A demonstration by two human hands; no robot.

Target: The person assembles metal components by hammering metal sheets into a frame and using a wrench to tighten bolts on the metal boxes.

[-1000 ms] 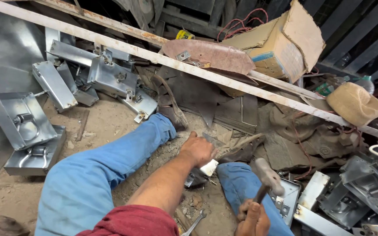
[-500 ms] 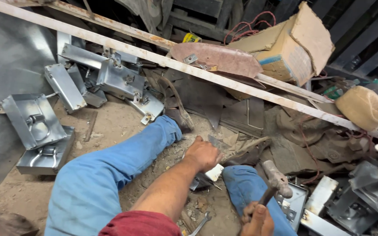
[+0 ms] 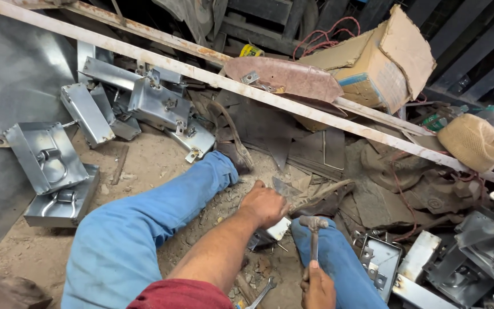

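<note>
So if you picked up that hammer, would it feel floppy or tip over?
Probably stiff, not floppy: the hammer has a straight handle and a chunky metal head. It likely feels top-heavy, since the right hand grips the handle low down, far from the head. It probably would not roll much, because the head sticks out sideways.

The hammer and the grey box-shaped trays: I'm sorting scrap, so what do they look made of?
Small dark-headed hammer: head looks like dull, worn steel; the thin handle's material is unclear. Grey box-shaped trays: apparently galvanised sheet steel, judging by folded edges and matte silvery sheen.
</note>
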